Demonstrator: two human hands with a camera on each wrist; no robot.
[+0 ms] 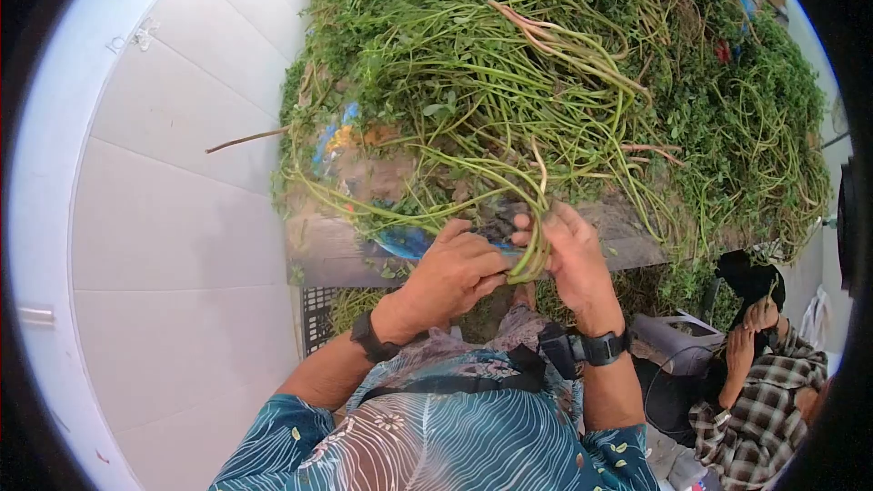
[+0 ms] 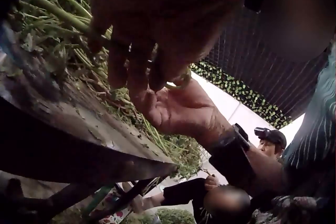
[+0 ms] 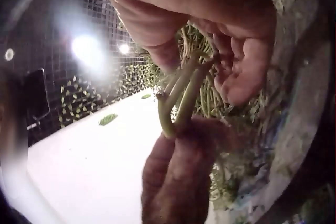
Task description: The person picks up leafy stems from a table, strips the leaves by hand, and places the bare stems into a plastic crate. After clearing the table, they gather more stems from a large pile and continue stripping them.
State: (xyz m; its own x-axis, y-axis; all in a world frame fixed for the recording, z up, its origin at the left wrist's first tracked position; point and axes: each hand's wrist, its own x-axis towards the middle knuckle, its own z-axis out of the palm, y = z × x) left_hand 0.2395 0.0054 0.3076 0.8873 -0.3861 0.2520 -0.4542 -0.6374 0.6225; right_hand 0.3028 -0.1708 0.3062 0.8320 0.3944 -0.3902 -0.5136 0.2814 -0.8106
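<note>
A bundle of long green stems [image 1: 530,259] is bent into a loop in front of the person's body. The left hand [image 1: 455,275] pinches the stems at the bend; its fingertips show below the folded stems [image 3: 181,100] in the right wrist view. The right hand [image 1: 577,259] curls round the same bundle, thumb on one side and fingers on the other, as the right wrist view shows from above [image 3: 194,3]. In the left wrist view the left hand [image 2: 157,19] is dark, close to the right hand [image 2: 184,111], and hides most of the bundle.
A large heap of leafy stems [image 1: 527,91] covers much of the table [image 1: 332,250]. A white panelled wall [image 1: 173,218] stands at the left. Below the table edge is a black crate [image 1: 317,314]. Another person [image 1: 764,400] in a checked shirt sits at the lower right.
</note>
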